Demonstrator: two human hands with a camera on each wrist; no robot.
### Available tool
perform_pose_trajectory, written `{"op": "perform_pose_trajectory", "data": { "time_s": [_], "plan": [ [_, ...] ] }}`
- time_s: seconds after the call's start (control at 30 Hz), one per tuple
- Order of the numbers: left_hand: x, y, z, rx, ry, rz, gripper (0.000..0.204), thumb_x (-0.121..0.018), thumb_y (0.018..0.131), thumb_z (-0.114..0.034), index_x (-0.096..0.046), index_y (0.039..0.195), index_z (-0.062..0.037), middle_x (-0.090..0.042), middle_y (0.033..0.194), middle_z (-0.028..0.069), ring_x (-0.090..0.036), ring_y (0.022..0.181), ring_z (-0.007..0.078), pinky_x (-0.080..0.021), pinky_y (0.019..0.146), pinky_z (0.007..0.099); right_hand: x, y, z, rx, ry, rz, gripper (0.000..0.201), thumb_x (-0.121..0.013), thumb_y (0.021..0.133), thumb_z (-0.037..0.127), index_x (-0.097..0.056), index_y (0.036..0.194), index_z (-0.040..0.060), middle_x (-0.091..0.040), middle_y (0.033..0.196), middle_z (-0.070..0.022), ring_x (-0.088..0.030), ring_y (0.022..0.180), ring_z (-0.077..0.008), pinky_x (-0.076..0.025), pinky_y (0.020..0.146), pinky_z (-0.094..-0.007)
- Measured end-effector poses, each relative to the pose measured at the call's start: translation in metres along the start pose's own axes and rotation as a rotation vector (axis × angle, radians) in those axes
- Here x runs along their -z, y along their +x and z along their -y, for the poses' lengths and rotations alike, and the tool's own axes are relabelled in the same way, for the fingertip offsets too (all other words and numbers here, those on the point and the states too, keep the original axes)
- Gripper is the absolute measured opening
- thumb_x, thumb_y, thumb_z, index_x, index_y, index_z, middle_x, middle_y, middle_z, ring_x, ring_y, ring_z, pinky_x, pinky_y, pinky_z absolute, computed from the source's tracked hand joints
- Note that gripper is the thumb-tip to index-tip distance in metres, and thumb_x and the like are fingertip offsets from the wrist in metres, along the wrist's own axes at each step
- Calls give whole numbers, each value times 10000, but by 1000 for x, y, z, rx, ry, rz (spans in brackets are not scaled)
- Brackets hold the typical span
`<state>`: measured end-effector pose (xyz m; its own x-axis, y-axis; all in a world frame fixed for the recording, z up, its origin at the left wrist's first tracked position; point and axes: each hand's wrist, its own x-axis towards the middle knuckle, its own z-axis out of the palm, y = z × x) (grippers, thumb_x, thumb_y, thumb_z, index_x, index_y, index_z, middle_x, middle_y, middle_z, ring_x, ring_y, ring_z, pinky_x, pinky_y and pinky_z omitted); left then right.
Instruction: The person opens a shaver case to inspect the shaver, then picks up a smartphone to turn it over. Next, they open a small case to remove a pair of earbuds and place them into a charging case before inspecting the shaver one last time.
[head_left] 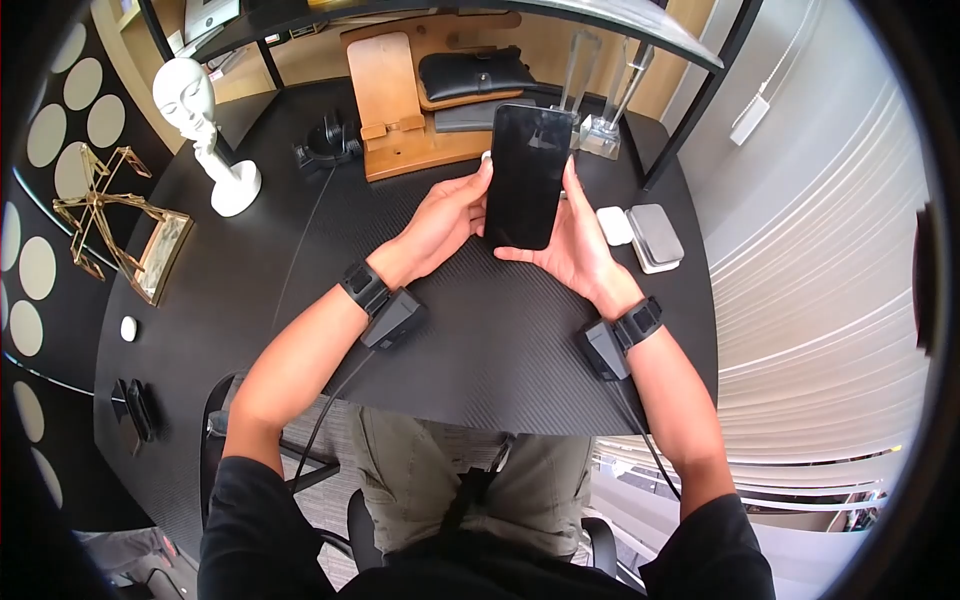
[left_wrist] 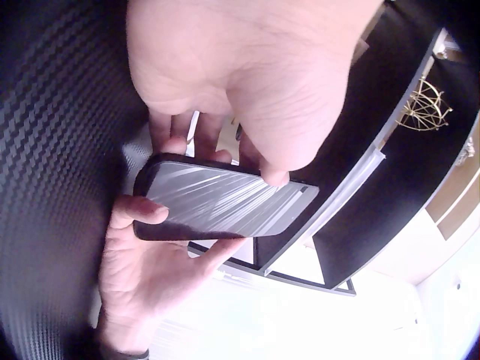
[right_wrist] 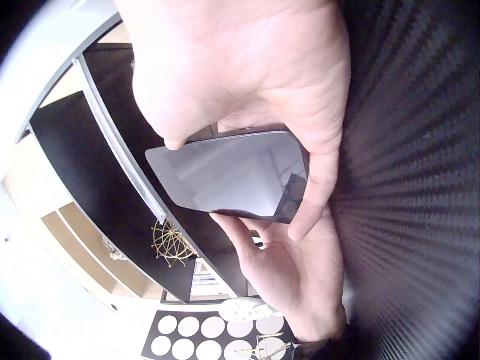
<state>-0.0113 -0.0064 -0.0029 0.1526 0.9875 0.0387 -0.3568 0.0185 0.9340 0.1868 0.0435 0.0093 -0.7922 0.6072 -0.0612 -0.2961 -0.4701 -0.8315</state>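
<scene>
At twelve o'clock, the phone (head_left: pixel 530 178) tilts above the counter (head_left: pixel 480 345), the left hand's (head_left: pixel 440 225) and right hand's (head_left: pixel 580 245) fingers clamped around its edges; even, light side pressure should steady it.

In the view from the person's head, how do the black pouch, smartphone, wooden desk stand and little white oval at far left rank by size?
Largest to smallest, as they look:
1. Wooden desk stand
2. Smartphone
3. Black pouch
4. White oval

2 bent arms (head_left: pixel 302 352) converge forward, the left grip (head_left: pixel 445 222) and right grip (head_left: pixel 578 245) curled inward, facing each other.
</scene>
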Motion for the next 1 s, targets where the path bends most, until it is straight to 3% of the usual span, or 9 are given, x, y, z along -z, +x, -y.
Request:
{"op": "perform_pose_trajectory", "data": {
  "time_s": [0.13, 0.2, 0.23, 0.3, 0.43, 0.5, 1.0],
  "plan": [
    [-2, -2, -2, -5, -16, -1, 504, -440, 1078, -492, -649, 1244, -65, -663, 1091, 12, -577, 925, 86, -463, 794, 266, -4, -2, 1, 2, 0, 4, 834, -327, 969, 766, -367, 1528, 148, -542, 1410, -107, -597, 1237, -267, -583, 919, -517],
    [3, 0, -1, 33, 15, 28, 565, -437, 1072, -491, -560, 1378, -31, -623, 1333, 85, -595, 1199, 169, -466, 1043, 364, -7, -1, 1, 19, -17, -80, 864, -261, 987, 752, -436, 1488, 71, -609, 1352, -165, -660, 1161, -295, -598, 894, -484],
    [2, -1, 0, 37, 12, 30, 565, -437, 1072, -491, -560, 1378, -31, -623, 1333, 85, -595, 1199, 169, -466, 1043, 364, -7, -3, 0, 17, -15, -84, 864, -261, 987, 752, -436, 1488, 71, -609, 1352, -165, -660, 1161, -295, -598, 894, -484],
    [1, 1, 1, 4, -15, 2, 497, -448, 1076, -489, -652, 1237, -66, -670, 1089, 16, -589, 941, 88, -466, 797, 264, -6, -1, 0, 19, -28, -88, 866, -264, 985, 755, -448, 1479, 68, -616, 1343, -162, -661, 1159, -296, -597, 896, -480],
    [-3, -1, -1, 13, -41, -16, 489, -457, 1072, -493, -654, 1223, -73, -672, 1085, 15, -598, 944, 92, -468, 801, 266, -5, -1, 1, -9, 8, -72, 869, -264, 983, 758, -470, 1462, 64, -631, 1322, -157, -664, 1153, -289, -597, 898, -475],
    [-2, -1, 0, 1, -27, -11, 480, -465, 1068, -496, -657, 1205, -77, -671, 1072, 8, -599, 934, 95, -467, 802, 267, 3, 0, -2, 1, 3, 38, 846, -295, 977, 759, -416, 1506, 110, -583, 1381, -126, -633, 1198, -276, -585, 921, -515],
    [-2, -2, -1, -28, 50, 3, 533, -453, 1058, -541, -653, 1257, -89, -670, 1102, 13, -596, 976, 100, -477, 852, 284, -2, -2, -1, 61, -65, 4, 821, -344, 983, 740, -402, 1507, 110, -543, 1415, -106, -589, 1246, -250, -581, 939, -520]
  ]
}}
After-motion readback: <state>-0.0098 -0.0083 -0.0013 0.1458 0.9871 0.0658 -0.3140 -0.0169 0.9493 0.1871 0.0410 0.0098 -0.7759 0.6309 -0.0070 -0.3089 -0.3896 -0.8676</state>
